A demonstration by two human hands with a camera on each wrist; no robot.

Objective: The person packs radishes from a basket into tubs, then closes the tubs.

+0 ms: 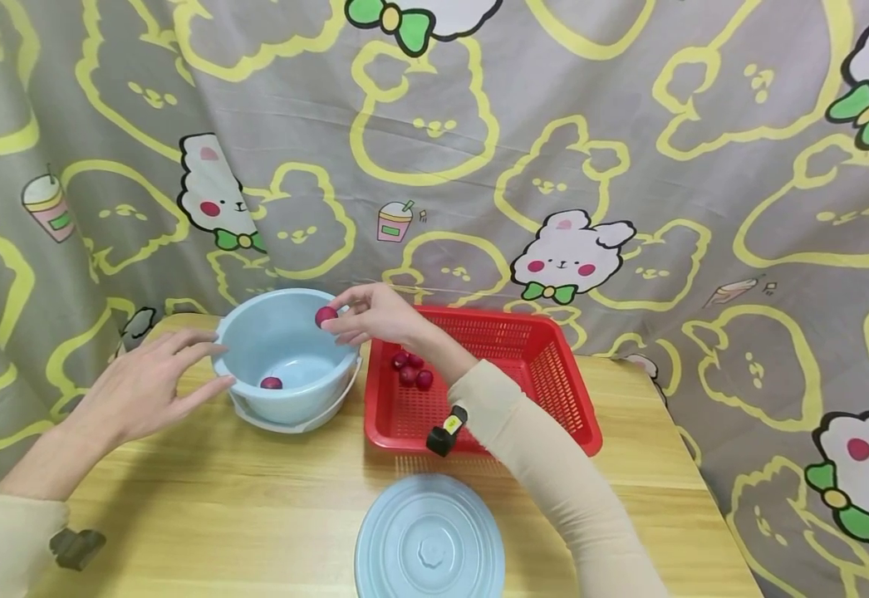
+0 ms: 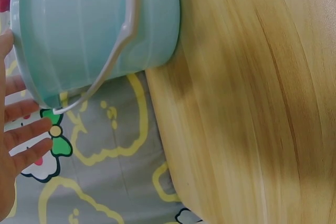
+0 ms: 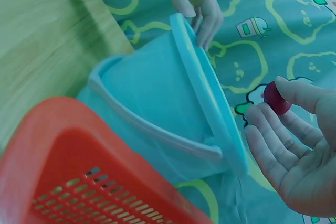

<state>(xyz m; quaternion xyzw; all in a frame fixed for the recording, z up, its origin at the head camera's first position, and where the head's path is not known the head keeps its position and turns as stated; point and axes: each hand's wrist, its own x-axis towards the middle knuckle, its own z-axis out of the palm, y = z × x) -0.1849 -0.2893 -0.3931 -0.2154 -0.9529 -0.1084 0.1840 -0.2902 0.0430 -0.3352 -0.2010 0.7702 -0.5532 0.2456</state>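
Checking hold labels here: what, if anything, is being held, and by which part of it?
The right grip pinches a small round red item by its sides. The left grip, spread beside the blue bucket, holds nothing.

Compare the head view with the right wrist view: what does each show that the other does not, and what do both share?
Only the head view: the lid, the fruits in the basket and the single fruit in the bucket.
Only the right wrist view: the palm of the right hand.
Both: basket, bucket, right hand, left hand, held fruit, table and cloth.
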